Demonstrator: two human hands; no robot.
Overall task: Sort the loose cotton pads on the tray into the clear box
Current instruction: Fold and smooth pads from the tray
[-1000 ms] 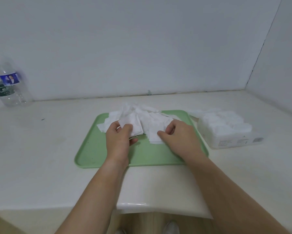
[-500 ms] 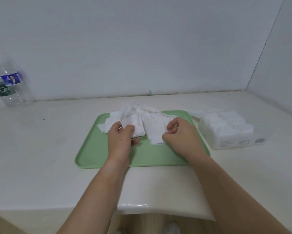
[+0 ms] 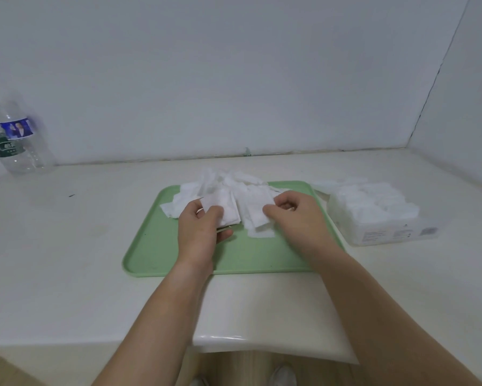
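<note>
**Both hands in the pad heap**

My left hand (image 3: 199, 229) grips a small stack of pads (image 3: 224, 208) over the green tray (image 3: 150, 246), fingers curled on top. Just beside it, my right hand (image 3: 295, 218) pinches the edge of one pad from the loose cotton pads (image 3: 251, 195) heaped at the tray's far end. The clear box (image 3: 387, 232), right of the tray, holds more pads. A water bottle (image 3: 14, 143) stands far left on the tabletop (image 3: 67, 260).

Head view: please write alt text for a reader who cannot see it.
Two bare hands sort white cotton pads heaped on a green tray: the left hand holds a small stack, the right hand pinches one pad. A clear box of pads stands beside the tray.
</note>
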